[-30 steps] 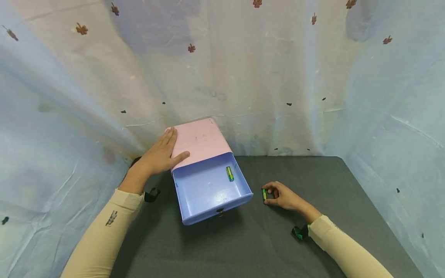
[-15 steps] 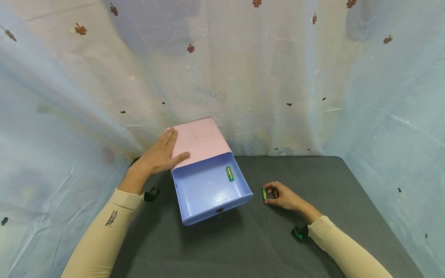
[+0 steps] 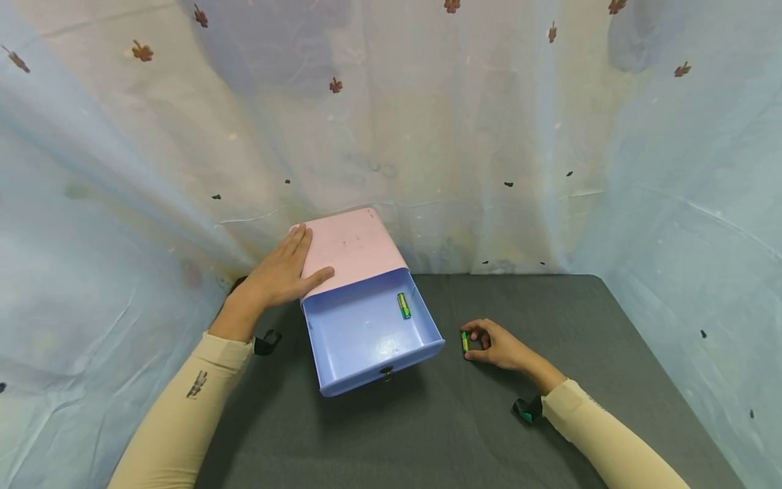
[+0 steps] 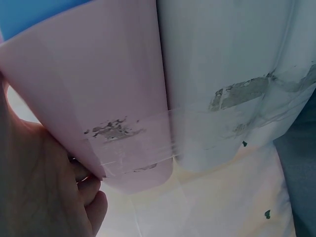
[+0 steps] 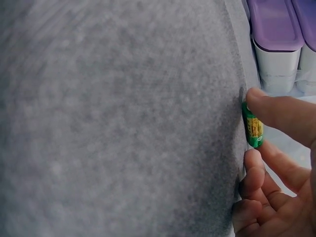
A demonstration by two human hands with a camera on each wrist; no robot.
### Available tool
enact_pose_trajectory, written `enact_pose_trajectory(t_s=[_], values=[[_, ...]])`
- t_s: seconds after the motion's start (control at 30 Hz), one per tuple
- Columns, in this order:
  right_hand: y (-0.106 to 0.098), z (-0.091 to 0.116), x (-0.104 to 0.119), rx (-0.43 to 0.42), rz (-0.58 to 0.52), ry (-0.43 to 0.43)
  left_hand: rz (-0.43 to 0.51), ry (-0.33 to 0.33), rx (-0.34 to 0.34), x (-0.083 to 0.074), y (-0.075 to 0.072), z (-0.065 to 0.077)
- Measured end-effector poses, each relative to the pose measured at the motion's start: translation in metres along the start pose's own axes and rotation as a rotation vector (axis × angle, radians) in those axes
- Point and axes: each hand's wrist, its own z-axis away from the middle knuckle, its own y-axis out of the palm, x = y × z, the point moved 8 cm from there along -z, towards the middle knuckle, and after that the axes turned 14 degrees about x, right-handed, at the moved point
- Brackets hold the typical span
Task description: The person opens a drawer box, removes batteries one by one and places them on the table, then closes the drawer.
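A drawer unit with a pink top shell (image 3: pixel 351 248) stands on the dark table, its blue drawer (image 3: pixel 351 339) pulled out. Inside the drawer, near its right wall, lies a green and yellow battery (image 3: pixel 404 305). My left hand (image 3: pixel 277 275) rests on the shell's top left side, fingers straight and thumb stretched over the top. In the left wrist view that hand (image 4: pixel 44 182) touches the pink side. To the right of the drawer, my right hand (image 3: pixel 496 345) pinches a second such battery (image 5: pixel 254 126) between thumb and finger, at the tabletop.
Below the pink section, a pale section (image 4: pixel 217 89) is joined by clear tape. Dark grey cloth (image 3: pixel 537 305) covers the table. Patterned curtains (image 3: pixel 427 136) hang close behind and at both sides. The right wrist view shows white containers with purple lids (image 5: pixel 276 24) beyond the table edge.
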Motion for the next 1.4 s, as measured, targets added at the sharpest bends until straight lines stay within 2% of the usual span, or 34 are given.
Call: enact_pose_trajectory(t_s=[0.23,0.4,0.87,1.4], values=[[-0.005,0.002,0.001,-0.02,-0.013,0.015,0.007,0.004,0.003,0.0,0.001,0.0],[-0.013,0.003,0.012,-0.044,-0.021,-0.007,0.011,0.009,-0.007,-0.002,0.0,0.001],[-0.042,0.0,0.071,-0.099,0.076,-0.077,0.016,0.017,-0.02,-0.003,-0.001,0.003],[-0.059,-0.004,0.133,-0.143,0.121,-0.189,0.009,0.016,-0.013,-0.002,0.0,0.002]])
